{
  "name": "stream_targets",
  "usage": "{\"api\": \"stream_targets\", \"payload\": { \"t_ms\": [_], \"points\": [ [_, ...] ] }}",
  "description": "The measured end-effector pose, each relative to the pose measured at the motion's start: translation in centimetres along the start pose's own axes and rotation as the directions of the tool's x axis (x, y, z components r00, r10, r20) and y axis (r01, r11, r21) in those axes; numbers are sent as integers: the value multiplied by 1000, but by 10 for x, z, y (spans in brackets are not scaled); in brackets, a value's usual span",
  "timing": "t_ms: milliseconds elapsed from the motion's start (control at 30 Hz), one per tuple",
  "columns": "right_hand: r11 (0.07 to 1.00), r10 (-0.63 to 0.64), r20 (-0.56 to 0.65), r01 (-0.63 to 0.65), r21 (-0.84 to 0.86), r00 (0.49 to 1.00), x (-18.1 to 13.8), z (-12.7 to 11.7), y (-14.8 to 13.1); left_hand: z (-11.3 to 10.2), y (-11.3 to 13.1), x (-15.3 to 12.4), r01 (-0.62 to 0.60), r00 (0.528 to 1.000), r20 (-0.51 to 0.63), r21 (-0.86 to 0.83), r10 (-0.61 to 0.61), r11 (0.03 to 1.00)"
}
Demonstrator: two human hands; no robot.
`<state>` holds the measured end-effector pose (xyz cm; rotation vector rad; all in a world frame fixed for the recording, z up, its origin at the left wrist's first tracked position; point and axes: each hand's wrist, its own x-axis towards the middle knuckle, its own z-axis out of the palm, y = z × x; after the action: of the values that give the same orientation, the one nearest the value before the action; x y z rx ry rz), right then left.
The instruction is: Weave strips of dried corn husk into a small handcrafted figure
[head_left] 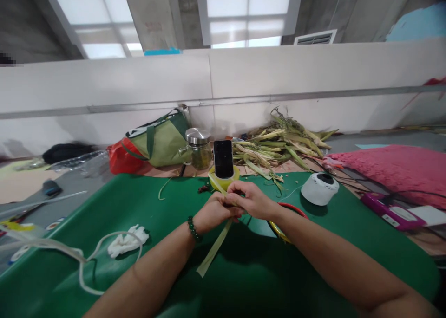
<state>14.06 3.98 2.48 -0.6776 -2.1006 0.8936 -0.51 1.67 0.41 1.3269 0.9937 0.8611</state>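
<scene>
Near the phone (223, 159), left hand (215, 212) and right hand (252, 199), fingers closed, pinch a strip (213, 253), seemingly shaping it; next needs tension.

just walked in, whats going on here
A person works over a green mat, left grip and right grip together on a pale green strip, one end trailing toward the person. How it runs between them is hidden. Just beyond, a phone stands at a yellow roll; farther back lies a heap of leafy strips.
</scene>
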Motion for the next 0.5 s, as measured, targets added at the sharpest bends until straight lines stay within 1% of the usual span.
{"api": "stream_targets", "payload": {
  "t_ms": [133,300,500],
  "points": [
    [999,39,16,-39,18,999,-1,2,1,2,-3,1,18,1000,20,-25,-18,1000],
    [999,33,33,-34,9,999,-1,5,3,6,-3,-1,31,999,12,-7,-31,999],
    [1000,29,41,-29,11,999,-2,5,0,6,-5,0,50,997,57,-21,-49,999]
  ]
}}
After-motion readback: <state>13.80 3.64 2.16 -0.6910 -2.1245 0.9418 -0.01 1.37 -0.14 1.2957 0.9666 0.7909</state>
